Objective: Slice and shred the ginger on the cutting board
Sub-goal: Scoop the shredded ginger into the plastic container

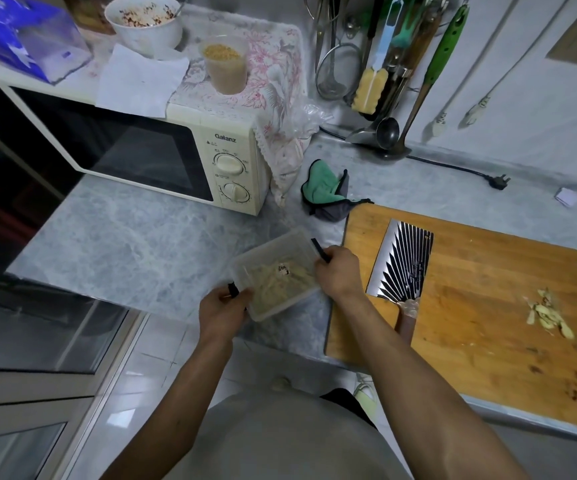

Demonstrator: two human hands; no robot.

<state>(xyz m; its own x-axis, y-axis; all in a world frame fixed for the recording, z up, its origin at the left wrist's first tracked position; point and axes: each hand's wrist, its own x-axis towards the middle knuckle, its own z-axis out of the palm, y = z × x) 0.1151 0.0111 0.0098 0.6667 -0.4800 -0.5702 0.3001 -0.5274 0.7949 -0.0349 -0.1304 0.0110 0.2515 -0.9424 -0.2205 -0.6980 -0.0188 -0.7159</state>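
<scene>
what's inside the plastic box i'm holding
The clear plastic box holds pale shredded ginger seen through its lid. The left hand and right hand cover two corners.

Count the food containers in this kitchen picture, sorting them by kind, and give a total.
White ceramic bowl: 1
Clear plastic cup of yellow grains: 1
Clear rectangular plastic box of shredded ginger, held by left hand and right hand: 1
Total: 3
</scene>
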